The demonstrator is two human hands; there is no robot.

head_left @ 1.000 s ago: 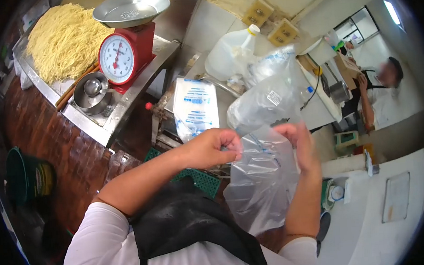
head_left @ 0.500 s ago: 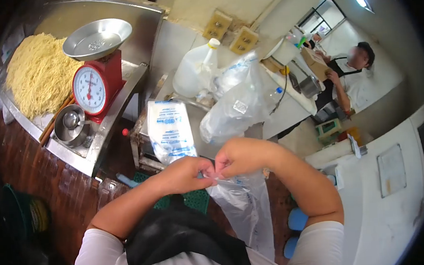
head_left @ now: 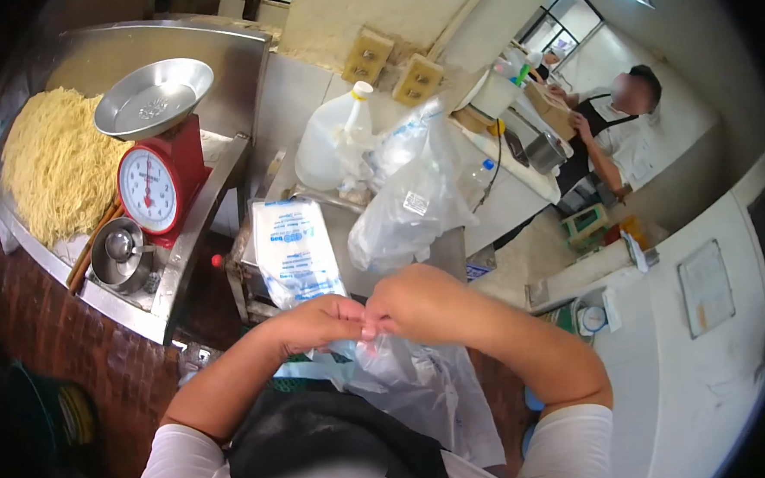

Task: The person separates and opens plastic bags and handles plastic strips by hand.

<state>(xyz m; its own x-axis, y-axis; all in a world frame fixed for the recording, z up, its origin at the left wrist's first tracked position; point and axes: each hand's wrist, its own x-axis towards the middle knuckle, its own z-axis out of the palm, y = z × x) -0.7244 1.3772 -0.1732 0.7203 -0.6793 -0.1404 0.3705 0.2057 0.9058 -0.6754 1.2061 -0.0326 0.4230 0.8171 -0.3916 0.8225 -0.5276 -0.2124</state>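
Observation:
A translucent plastic bag (head_left: 438,392) hangs below my hands in front of the black apron. My left hand (head_left: 326,321) pinches its upper edge, fingers closed. Right beside it, my right hand (head_left: 412,302) grips the same edge, and the fingertips of both hands meet. Just beyond them lies a pack of plastic bags (head_left: 295,248) with blue print, flat on the metal table. Behind my right hand stands a filled white plastic bag (head_left: 407,207) with a small label.
At the left, a red dial scale (head_left: 159,181) with a metal pan stands by a heap of yellow noodles (head_left: 59,169). A small metal pot (head_left: 122,255) sits nearby. A plastic jug (head_left: 334,142) stands behind. A co-worker (head_left: 619,123) holds a cardboard box (head_left: 550,109).
Both hands have shifted slightly left, still pinching the bag's edge. The hanging bag has spread wider below them. The camera view has shifted a little.

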